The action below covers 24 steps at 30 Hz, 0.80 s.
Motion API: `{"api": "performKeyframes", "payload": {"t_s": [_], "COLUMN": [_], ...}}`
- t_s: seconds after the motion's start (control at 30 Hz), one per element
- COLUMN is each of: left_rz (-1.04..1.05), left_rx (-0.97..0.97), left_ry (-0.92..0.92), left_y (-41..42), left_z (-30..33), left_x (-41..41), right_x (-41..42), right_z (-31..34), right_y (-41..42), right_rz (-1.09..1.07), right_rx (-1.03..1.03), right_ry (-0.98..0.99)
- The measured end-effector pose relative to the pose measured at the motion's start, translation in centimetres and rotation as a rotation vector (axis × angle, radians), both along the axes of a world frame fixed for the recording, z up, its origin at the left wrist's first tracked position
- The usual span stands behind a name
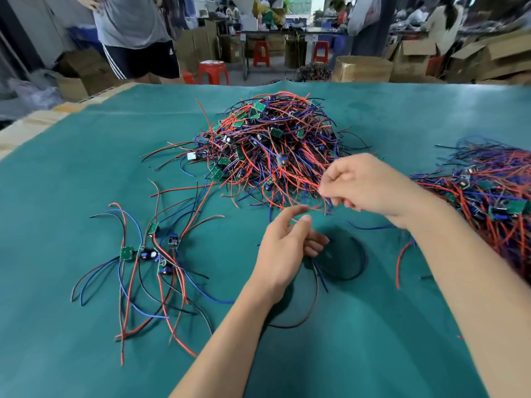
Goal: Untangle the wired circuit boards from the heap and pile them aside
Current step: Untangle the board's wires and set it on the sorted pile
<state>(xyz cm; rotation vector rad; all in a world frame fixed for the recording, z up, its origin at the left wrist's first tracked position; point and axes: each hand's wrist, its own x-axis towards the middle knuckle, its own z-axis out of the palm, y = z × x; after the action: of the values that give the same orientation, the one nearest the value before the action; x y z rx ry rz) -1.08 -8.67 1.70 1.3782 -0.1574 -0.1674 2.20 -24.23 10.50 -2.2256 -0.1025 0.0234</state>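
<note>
- Risk: the wires at the near edge of the heap [275, 150] are knotted thick; a hard pull from the right hand [370, 188] would likely drag a whole clump along, not one board.
- Risk: a thin red wire [298, 216] runs between both hands; a jerk could tear it off its board or make it slip out of the pinch.
- Risk: loose ends could snag the second bundle [488, 202] at the right edge and mix sorted with unsorted.
- Right hand: fingers curled, pinching wire ends at the heap's near rim, raised off the counter [86, 168].
- Left hand [287, 248]: thumb and forefinger closed on the red wire, other fingers loosely curled; dark and blue wires hang below it, can't tell if held.
- Heap sits mid-counter, well beyond the hands.
- Side pile [149, 254] of a few freed boards lies left, well apart from the heap; judged early in the task.
</note>
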Motion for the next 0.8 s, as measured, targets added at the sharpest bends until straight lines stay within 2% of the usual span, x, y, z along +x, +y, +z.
{"api": "performKeyframes", "payload": {"t_s": [0.13,0.23,0.3,0.43,0.5,0.63,0.7,0.8], "left_rz": [0.063,0.082,0.071,-0.029,-0.047,-0.084,-0.105,-0.123], "left_rx": [-0.119,-0.163,-0.136,-0.040,-0.026,-0.024,-0.027,-0.047], "left_ry": [0.090,0.141,0.124,0.030,0.003,-0.034,-0.032,-0.018], "left_y": [0.0,0.0,0.1,0.3,0.4,0.5,0.5,0.6], "left_z": [0.1,0.1,-0.2,-0.6,-0.7,-0.7,-0.6,-0.4], "left_x": [0.2,0.4,0.5,0.4,0.3,0.2,0.1,0.1], "right_x": [-4.8,-7.5,-8.2,-8.2,-8.0,-7.4,-7.4,-7.4], "right_z": [-1.8,-3.5,-4.4,-5.2,-5.6,-7.0,-7.2,-7.4], "right_y": [-1.2,-0.4,0.0,0.3,0.5,0.6,1.0,1.6], "right_rz": [0.014,0.158,0.252,0.285,0.224,-0.136,-0.217,-0.212], "right_rx": [0.067,0.185,0.210,0.226,0.195,0.157,0.239,0.368], "right_ry": [0.064,0.236,0.306,0.291,0.225,0.000,0.007,0.068]}}
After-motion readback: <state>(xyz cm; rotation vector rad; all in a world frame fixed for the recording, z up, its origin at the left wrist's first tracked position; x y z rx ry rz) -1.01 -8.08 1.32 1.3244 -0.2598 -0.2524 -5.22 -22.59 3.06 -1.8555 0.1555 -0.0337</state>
